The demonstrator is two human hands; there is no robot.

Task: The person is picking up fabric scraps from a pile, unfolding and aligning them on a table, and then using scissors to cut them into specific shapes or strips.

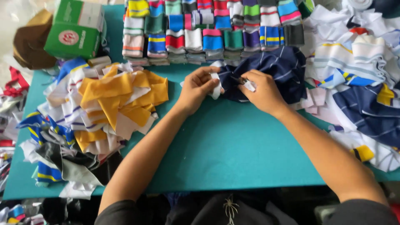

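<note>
A navy blue striped fabric piece (279, 68) lies bunched on the teal table (225, 146), just past my hands. My left hand (198, 88) pinches a white strip (216, 86) at the fabric's near edge. My right hand (263, 92) is closed around a small dark snipping tool (241, 79) with a bit of white cloth at its tip, held against the same edge. The two hands sit close together, a few centimetres apart.
A heap of yellow, white and blue fabric scraps (104, 104) fills the left side. Neat stacks of striped knitted collars (212, 29) line the back. White and navy pieces (362, 71) pile up at the right. A green box (75, 27) stands far left.
</note>
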